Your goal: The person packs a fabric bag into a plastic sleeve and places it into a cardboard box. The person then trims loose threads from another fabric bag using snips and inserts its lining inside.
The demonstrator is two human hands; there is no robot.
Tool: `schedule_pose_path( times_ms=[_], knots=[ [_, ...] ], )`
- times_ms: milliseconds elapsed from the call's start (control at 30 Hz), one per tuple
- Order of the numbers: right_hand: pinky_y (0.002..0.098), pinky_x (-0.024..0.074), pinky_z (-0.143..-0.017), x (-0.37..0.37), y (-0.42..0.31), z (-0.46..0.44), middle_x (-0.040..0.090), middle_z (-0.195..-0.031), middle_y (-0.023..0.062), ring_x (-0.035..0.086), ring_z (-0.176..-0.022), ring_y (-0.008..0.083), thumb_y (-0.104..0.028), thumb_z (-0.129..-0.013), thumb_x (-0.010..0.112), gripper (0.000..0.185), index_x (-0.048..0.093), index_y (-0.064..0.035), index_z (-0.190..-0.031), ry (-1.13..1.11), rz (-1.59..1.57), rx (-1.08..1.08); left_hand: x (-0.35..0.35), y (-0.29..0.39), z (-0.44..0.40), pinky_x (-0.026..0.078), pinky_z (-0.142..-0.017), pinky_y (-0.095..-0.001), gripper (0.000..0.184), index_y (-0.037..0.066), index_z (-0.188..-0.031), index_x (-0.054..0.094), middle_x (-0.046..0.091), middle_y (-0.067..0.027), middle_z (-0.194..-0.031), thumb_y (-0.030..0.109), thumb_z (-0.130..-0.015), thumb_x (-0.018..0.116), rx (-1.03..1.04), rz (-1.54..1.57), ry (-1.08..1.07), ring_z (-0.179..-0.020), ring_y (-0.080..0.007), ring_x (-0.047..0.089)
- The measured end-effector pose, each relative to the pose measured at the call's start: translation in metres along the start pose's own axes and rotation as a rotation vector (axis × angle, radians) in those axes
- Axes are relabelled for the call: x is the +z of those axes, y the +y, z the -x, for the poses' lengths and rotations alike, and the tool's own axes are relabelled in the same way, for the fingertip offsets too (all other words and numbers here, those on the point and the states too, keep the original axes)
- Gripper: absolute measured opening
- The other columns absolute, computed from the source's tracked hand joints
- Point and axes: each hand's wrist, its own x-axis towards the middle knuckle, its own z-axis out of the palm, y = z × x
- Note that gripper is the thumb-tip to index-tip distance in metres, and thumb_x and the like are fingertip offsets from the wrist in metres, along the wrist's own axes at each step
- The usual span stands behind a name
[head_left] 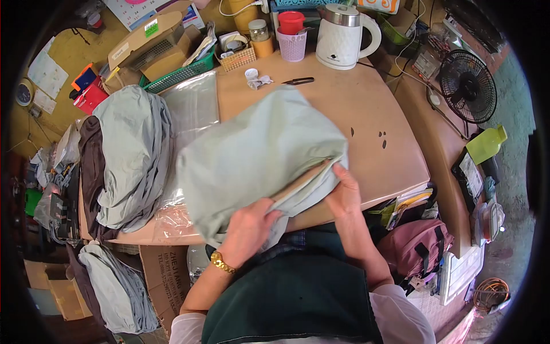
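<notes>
A pale grey-green cloth piece [252, 149] with an opening along its near edge lies across the front middle of the table. My left hand [247, 225], with a gold watch or bracelet at the wrist, grips this edge at the left. At the right end of the opening, my right hand [345, 192] pinches the cloth between thumb and fingers. A strip of tan shows inside the gap; I cannot tell whether it is lining or tabletop. To the left, a stack of similar folded grey cloths [132, 155] rests beside clear plastic bags [197, 103].
Thread snips [299, 81] and a crumpled white scrap [259, 81] lie on the table [378, 166] behind the cloth. A white kettle [339, 40], a pink basket [291, 46] and a green tray [180, 74] line the back. A black fan [468, 86] stands right, above a pink bag [415, 249].
</notes>
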Motion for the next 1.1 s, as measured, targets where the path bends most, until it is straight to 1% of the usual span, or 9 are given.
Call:
schedule_pose_path(
  times_ms=[67, 133, 300, 500, 667, 833, 900, 967, 1100],
  knots=[
    [0.0407, 0.0459, -0.100, 0.003, -0.009, 0.004, 0.064, -0.110, 0.0057, 0.061, -0.105, 0.0220, -0.015, -0.088, 0.068, 0.038, 0.055, -0.0065, -0.123, -0.016, 0.083, -0.184, -0.009, 0.000, -0.003, 0.049, -0.058, -0.0443, 0.018, 0.003, -0.089, 0.059, 0.063, -0.0194, -0.077, 0.017, -0.084, 0.069, -0.030, 0.004, 0.016, -0.067, -0.0393, 0.060],
    [0.0399, 0.0465, -0.098, 0.009, -0.010, 0.011, 0.064, -0.111, 0.0058, 0.062, -0.103, 0.0212, -0.015, -0.088, 0.067, 0.039, 0.054, -0.0063, -0.124, 0.030, -0.011, -0.146, -0.016, -0.001, -0.008, 0.046, -0.054, -0.0407, 0.020, 0.002, -0.077, 0.062, 0.060, -0.0171, -0.070, 0.019, -0.086, 0.068, -0.052, -0.088, 0.020, -0.060, -0.0361, 0.058],
    [0.0367, 0.0471, -0.096, -0.003, 0.017, 0.015, 0.064, -0.115, 0.0069, 0.062, -0.101, 0.0186, -0.016, -0.091, 0.066, 0.035, 0.057, -0.0051, -0.122, 0.025, 0.000, -0.185, -0.023, -0.003, -0.035, 0.048, -0.066, -0.0406, 0.018, 0.004, -0.090, 0.066, 0.061, -0.0133, -0.085, 0.020, -0.083, 0.069, 0.099, -0.370, 0.070, -0.077, -0.0337, 0.060],
    [0.0357, 0.0495, -0.089, -0.004, 0.035, 0.023, 0.068, -0.099, 0.0053, 0.064, -0.096, 0.0184, -0.019, -0.092, 0.066, 0.021, 0.066, -0.0033, -0.106, 0.005, 0.208, -0.220, 0.036, 0.023, -0.067, 0.047, -0.062, -0.0376, 0.019, 0.002, -0.089, 0.064, 0.060, -0.0123, -0.081, 0.020, -0.085, 0.070, 0.282, 0.150, 0.280, -0.071, -0.0298, 0.060],
    [0.0371, 0.0476, -0.092, 0.009, 0.021, 0.033, 0.064, -0.111, 0.0061, 0.061, -0.101, 0.0194, -0.025, -0.099, 0.052, 0.029, 0.057, -0.0047, -0.119, 0.023, 0.070, -0.075, 0.054, 0.014, -0.064, 0.043, -0.050, -0.0358, 0.024, 0.001, -0.082, 0.059, 0.058, -0.0125, -0.063, 0.022, -0.087, 0.069, 0.126, 0.067, 0.173, -0.056, -0.0271, 0.058],
    [0.0395, 0.0488, -0.091, 0.001, 0.034, 0.025, 0.062, -0.113, 0.0076, 0.060, -0.102, 0.0208, -0.021, -0.102, 0.046, 0.028, 0.053, -0.0036, -0.123, 0.158, -0.051, -0.091, 0.028, 0.029, -0.062, 0.046, -0.055, -0.0389, 0.027, 0.003, -0.083, 0.059, 0.061, -0.0143, -0.066, 0.027, -0.088, 0.068, 0.031, 0.118, -0.048, -0.061, -0.0316, 0.060],
    [0.0398, 0.0456, -0.096, -0.002, 0.033, 0.020, 0.062, -0.113, 0.0069, 0.058, -0.108, 0.0203, -0.020, -0.101, 0.047, 0.028, 0.054, -0.0041, -0.123, 0.077, 0.067, -0.118, 0.027, 0.025, -0.059, 0.048, -0.057, -0.0407, 0.029, 0.003, -0.084, 0.058, 0.062, -0.0150, -0.067, 0.031, -0.089, 0.066, 0.075, 0.066, -0.111, -0.064, -0.0346, 0.061],
    [0.0384, 0.0453, -0.096, 0.004, 0.022, 0.021, 0.062, -0.114, 0.0055, 0.058, -0.108, 0.0193, -0.015, -0.097, 0.054, 0.028, 0.055, -0.0055, -0.124, -0.018, -0.003, -0.065, 0.034, 0.012, -0.052, 0.046, -0.056, -0.0408, 0.030, 0.001, -0.089, 0.062, 0.060, -0.0136, -0.065, 0.029, -0.084, 0.072, 0.307, 0.016, 0.103, -0.059, -0.0314, 0.060],
    [0.0360, 0.0494, -0.090, 0.006, 0.016, 0.024, 0.064, -0.111, 0.0043, 0.062, -0.100, 0.0186, -0.006, -0.087, 0.068, 0.036, 0.058, -0.0067, -0.121, -0.024, 0.096, 0.020, 0.031, 0.010, -0.042, 0.046, -0.055, -0.0394, 0.037, 0.001, -0.096, 0.063, 0.060, -0.0129, -0.064, 0.031, -0.080, 0.076, 0.027, 0.195, -0.040, -0.058, -0.0309, 0.059]
  ],
)
